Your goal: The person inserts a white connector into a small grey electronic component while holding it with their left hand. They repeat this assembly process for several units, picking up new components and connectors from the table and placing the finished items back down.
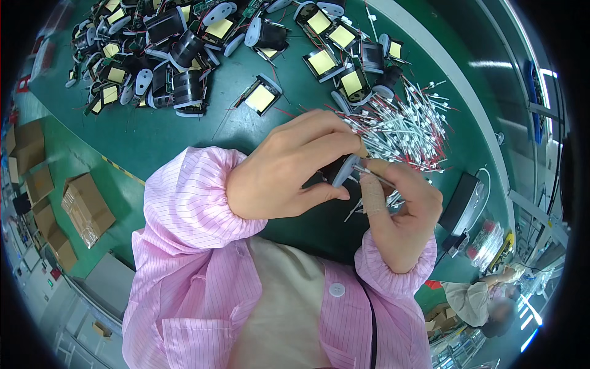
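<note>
Plate (pixel 346 170), grey: facing right, long axis slanted | left hand (pixel 292 167): grips component (pixel 332 169) | right hand (pixel 402 200): pinches thin piece (pixel 382 179)

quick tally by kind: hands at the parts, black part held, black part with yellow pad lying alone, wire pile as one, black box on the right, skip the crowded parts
Hands: 2 (left hand, right hand)
Held part: 1
Lone part: 1
Wire pile: 1
Black box: 1
Total: 6
</note>
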`<state>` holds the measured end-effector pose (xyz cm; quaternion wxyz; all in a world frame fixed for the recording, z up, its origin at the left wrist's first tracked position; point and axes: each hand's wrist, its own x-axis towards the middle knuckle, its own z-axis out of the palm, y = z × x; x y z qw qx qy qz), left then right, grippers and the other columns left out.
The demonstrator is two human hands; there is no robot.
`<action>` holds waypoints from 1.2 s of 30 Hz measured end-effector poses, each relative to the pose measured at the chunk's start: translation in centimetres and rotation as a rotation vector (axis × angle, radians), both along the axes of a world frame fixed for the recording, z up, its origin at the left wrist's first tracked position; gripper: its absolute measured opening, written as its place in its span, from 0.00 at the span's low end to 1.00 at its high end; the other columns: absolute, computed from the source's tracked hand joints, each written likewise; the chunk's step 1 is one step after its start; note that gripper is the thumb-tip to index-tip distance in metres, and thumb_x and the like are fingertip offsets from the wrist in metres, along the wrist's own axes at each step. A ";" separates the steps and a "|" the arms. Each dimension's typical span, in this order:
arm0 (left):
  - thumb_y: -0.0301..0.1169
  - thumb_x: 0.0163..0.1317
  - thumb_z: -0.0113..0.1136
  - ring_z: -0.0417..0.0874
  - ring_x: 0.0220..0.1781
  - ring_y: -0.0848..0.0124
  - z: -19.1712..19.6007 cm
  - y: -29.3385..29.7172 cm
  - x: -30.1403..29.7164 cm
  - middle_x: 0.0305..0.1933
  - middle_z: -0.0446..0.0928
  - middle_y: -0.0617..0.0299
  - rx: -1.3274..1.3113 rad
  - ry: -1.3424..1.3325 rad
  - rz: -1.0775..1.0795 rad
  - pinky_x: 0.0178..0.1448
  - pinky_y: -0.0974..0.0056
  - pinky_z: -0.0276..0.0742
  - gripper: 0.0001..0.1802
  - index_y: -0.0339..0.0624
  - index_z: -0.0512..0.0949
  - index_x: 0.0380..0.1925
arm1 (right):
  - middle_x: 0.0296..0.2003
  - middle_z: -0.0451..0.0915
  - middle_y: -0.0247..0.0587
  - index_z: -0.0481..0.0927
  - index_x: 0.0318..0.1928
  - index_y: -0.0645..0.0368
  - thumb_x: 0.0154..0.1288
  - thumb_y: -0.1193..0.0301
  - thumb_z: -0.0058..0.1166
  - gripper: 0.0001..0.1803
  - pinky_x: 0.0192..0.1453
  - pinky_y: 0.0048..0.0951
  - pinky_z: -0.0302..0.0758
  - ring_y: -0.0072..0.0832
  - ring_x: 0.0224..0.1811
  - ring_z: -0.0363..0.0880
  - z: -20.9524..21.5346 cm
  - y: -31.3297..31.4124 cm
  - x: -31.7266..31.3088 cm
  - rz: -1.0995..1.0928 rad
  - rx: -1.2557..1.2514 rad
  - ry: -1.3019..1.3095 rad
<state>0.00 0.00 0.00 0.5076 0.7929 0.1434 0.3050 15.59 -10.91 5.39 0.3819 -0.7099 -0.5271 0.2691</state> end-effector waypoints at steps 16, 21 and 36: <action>0.18 0.56 0.66 0.80 0.52 0.66 0.8 0.4 -0.8 0.50 0.79 0.49 -0.691 0.024 -0.163 0.51 0.63 0.78 0.19 0.29 0.78 0.50 | 0.19 0.67 0.40 0.81 0.32 0.67 0.52 0.81 0.62 0.05 0.24 0.33 0.60 0.33 0.20 0.65 -0.7 0.0 1.4 0.122 0.029 -0.027; 0.19 0.53 0.69 0.83 0.34 0.70 0.9 0.7 -1.0 0.36 0.82 0.55 -0.512 0.099 -0.229 0.39 0.68 0.78 0.17 0.28 0.80 0.44 | 0.19 0.67 0.40 0.80 0.31 0.67 0.51 0.79 0.64 0.07 0.25 0.34 0.61 0.35 0.20 0.66 -0.6 0.0 2.3 0.243 -0.017 0.027; 0.24 0.51 0.71 0.82 0.29 0.63 0.9 0.2 -0.5 0.33 0.80 0.52 -0.256 0.124 -0.171 0.32 0.66 0.74 0.19 0.30 0.80 0.43 | 0.18 0.69 0.42 0.79 0.29 0.65 0.54 0.77 0.62 0.05 0.24 0.35 0.63 0.40 0.19 0.69 -0.5 -0.5 0.6 0.189 0.001 -0.262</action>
